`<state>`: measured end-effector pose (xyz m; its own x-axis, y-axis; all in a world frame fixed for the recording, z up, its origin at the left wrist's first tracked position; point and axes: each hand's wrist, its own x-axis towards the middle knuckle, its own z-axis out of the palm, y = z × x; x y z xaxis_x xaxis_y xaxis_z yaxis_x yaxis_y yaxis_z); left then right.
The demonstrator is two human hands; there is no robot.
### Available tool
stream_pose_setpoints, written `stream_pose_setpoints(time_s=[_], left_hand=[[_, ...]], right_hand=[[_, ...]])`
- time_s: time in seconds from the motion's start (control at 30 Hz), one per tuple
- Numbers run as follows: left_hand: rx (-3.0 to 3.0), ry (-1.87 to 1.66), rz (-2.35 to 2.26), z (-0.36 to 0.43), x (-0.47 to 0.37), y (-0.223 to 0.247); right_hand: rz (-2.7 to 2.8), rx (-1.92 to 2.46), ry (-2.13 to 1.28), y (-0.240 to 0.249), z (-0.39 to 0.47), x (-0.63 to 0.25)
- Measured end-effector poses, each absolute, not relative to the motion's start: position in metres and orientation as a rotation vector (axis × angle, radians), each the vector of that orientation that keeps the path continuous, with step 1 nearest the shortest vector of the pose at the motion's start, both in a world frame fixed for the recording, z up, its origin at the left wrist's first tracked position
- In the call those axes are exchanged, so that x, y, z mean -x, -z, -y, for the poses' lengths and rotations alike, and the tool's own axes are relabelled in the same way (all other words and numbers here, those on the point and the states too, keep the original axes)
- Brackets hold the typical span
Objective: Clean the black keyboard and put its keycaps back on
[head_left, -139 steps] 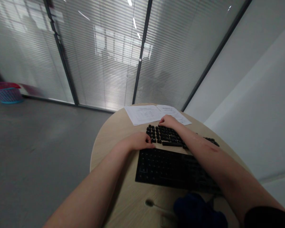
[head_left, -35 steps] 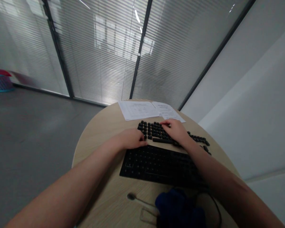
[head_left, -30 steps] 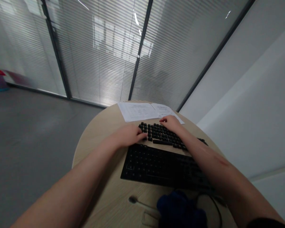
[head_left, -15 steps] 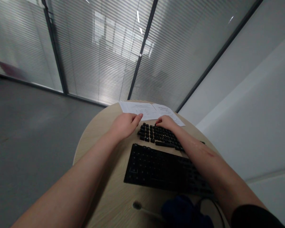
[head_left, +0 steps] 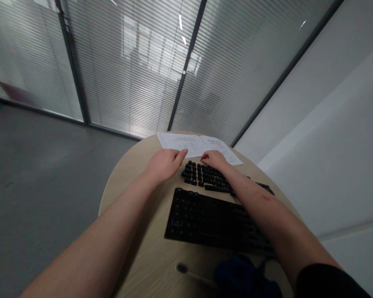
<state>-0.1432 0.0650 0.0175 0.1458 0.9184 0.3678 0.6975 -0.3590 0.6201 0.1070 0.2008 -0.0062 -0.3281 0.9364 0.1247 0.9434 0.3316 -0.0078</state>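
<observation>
My right hand [head_left: 214, 159] is over the far rows of a group of loose black keycaps [head_left: 193, 174]. Its thumb and fingertips pinch a small dark piece that looks like a keycap. To the left of the keycaps my left hand [head_left: 165, 164] hovers or rests by the paper's near edge, thumb stretched out and nothing seen in it; its other fingers are mostly hidden. Nearer to me lies a black keyboard base [head_left: 205, 217] with its keycaps off. My right forearm covers part of the base and of the keycaps.
Printed sheets of paper [head_left: 189, 142] lie at the far end of the round wooden table [head_left: 124, 174]. Close to me are a small brush with a dark tip [head_left: 182, 268] and a dark blue bundle [head_left: 245, 277]. A glass partition with blinds [head_left: 136, 74] stands beyond the table.
My right hand has shifted slightly left, and the dark piece at its fingertips has moved off the keycap rows. My left hand has hardly moved; the view has shifted a little.
</observation>
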Motion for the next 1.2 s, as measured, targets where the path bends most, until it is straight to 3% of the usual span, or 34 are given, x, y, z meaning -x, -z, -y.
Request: stream_pose_setpoints(time_s=[0.17, 0.33, 0.53, 0.93, 1.2], left_hand=[[-2.168, -0.929, -1.531, -0.064, 0.141, -0.017], [-2.282, -0.74, -1.321, -0.067, 0.137, -0.01], [-2.319, -0.584, -1.213, -0.068, 0.132, -0.005], [-2.214, -0.399, -1.101, -0.065, 0.132, 0.002], [-2.235, -0.408, -1.086, -0.065, 0.131, 0.005]], right_hand=[[2.364, 1.683, 0.109, -0.004, -0.184, -0.108], [2.107, 1.282, -0.238, -0.002, -0.109, -0.124], [2.149, 1.132, -0.462, 0.027, -0.034, -0.134], [2.126, 1.265, -0.658, 0.038, -0.03, -0.131], [2.151, 1.134, -0.603, 0.04, -0.029, -0.13]])
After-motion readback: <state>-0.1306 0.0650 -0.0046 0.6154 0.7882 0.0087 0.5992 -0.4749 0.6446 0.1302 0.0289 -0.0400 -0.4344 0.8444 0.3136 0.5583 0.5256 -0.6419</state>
